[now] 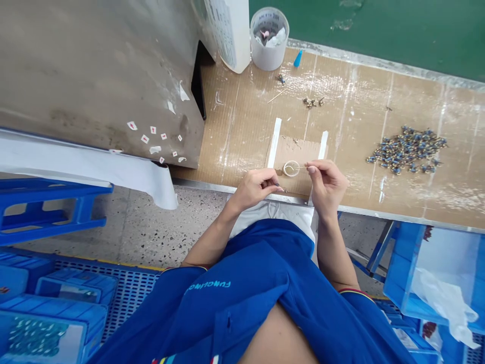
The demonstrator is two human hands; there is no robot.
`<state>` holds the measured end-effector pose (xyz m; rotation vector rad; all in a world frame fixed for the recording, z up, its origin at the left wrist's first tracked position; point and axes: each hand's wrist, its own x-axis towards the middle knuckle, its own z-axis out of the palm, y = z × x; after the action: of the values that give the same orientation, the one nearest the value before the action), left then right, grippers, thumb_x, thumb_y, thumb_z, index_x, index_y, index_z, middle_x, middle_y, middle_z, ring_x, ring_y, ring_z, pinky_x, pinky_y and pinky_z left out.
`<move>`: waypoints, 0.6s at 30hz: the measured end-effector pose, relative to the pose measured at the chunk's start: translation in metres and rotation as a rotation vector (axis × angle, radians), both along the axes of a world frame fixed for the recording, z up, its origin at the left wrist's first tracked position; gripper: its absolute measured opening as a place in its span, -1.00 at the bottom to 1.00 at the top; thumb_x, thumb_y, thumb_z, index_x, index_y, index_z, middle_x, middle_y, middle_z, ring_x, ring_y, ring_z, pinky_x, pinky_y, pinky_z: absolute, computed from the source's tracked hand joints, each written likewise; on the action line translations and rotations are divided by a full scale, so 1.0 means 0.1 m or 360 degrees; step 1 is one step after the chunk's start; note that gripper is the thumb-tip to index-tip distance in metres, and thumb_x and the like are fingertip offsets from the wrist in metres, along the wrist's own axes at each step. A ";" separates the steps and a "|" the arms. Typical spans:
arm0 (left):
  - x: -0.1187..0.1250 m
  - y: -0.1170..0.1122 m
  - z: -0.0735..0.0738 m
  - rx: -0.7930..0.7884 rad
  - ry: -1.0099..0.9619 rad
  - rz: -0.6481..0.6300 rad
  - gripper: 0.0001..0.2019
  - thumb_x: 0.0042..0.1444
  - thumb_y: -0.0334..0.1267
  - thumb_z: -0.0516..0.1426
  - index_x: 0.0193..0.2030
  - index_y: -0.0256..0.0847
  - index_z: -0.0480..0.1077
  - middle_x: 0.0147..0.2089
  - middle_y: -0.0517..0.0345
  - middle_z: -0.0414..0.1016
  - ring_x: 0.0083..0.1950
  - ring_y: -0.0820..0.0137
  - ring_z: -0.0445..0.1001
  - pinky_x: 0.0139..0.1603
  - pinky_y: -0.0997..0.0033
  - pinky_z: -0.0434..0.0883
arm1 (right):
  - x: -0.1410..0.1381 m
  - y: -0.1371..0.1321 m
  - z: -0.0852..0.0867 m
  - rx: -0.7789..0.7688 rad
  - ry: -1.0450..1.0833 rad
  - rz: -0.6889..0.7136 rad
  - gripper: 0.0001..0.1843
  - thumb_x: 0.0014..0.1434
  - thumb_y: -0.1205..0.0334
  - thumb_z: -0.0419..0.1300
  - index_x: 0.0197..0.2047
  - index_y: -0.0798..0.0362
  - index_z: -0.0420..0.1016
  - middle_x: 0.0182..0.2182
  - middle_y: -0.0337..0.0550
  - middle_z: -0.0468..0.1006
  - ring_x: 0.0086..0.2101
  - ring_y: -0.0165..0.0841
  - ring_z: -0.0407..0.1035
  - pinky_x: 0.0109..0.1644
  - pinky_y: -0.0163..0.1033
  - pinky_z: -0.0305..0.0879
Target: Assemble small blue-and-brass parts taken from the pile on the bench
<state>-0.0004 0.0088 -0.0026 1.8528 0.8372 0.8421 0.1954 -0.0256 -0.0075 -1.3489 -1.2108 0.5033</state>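
My left hand (256,186) is closed in a pinch at the near edge of the cardboard-covered bench (242,126), holding a tiny dark part (279,187) between its fingertips. My right hand (326,183) is also closed, pinching a thin stick (301,167) whose tip reaches into a small round white lid (291,168) on the bench. The lid sits between two white tape strips (274,142). The two hands are a short gap apart, either side of the lid.
A pile of small blue-and-brass parts (407,149) lies at the right of the bench. A white cup (269,38), a blue cap (298,58) and a few loose parts (312,101) sit at the back. Blue bins (432,273) flank my lap; a grey machine (98,76) stands at left.
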 end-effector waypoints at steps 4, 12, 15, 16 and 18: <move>-0.02 0.01 -0.01 -0.0028 -0.0032 -0.0006 -0.76 0.18 -0.20 0.28 -0.40 -0.33 0.44 -0.43 0.14 0.45 -0.43 0.53 0.39 -0.42 0.56 0.32 | -0.06 0.04 -0.02 0.0042 -0.0277 0.0097 -0.77 0.27 0.10 0.21 -0.28 0.03 0.63 -0.27 -0.11 0.57 -0.19 -0.47 0.47 -0.13 -0.33 0.42; -0.02 0.01 -0.05 -0.0115 -0.0156 -0.0003 -0.74 0.20 -0.15 0.27 -0.34 -0.34 0.46 -0.30 0.02 0.56 -0.37 0.49 0.51 -0.39 0.58 0.43 | 0.44 0.63 0.00 -0.0115 -0.0450 0.0104 -0.53 0.33 -0.14 0.06 -0.06 0.07 0.55 -0.15 -0.06 0.58 -0.20 -0.48 0.45 -0.12 -0.34 0.41; -0.02 0.01 -0.04 -0.0106 -0.0174 0.0007 -0.70 0.19 -0.11 0.29 -0.37 -0.34 0.44 -0.34 0.03 0.55 -0.40 0.52 0.48 -0.42 0.60 0.41 | 0.77 1.18 -0.10 -0.0162 -0.0532 0.0000 -0.50 0.29 -0.19 0.11 -0.10 0.10 0.53 -0.20 -0.04 0.56 -0.28 -0.49 0.38 -0.07 -0.29 0.39; -0.02 0.01 -0.03 -0.0104 -0.0176 0.0014 -0.68 0.19 -0.09 0.29 -0.38 -0.34 0.44 -0.38 0.05 0.53 -0.42 0.53 0.45 -0.44 0.61 0.39 | 0.84 1.35 -0.13 -0.0188 -0.0555 -0.0027 -0.49 0.28 -0.21 0.11 -0.13 0.12 0.53 -0.22 -0.03 0.55 -0.29 -0.48 0.37 -0.03 -0.25 0.39; -0.02 0.01 -0.03 -0.0094 -0.0176 0.0023 -0.65 0.19 -0.06 0.30 -0.39 -0.35 0.43 -0.42 0.08 0.51 -0.44 0.54 0.44 -0.45 0.63 0.37 | 0.90 1.61 -0.19 -0.0252 -0.0627 -0.0079 -0.48 0.27 -0.21 0.12 -0.18 0.14 0.52 -0.25 -0.01 0.53 -0.26 -0.43 0.37 0.06 -0.17 0.38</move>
<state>-0.0023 0.0094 -0.0054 1.7341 0.7985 0.9111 0.2854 0.1359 -0.0268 -1.6622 -1.4748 0.3093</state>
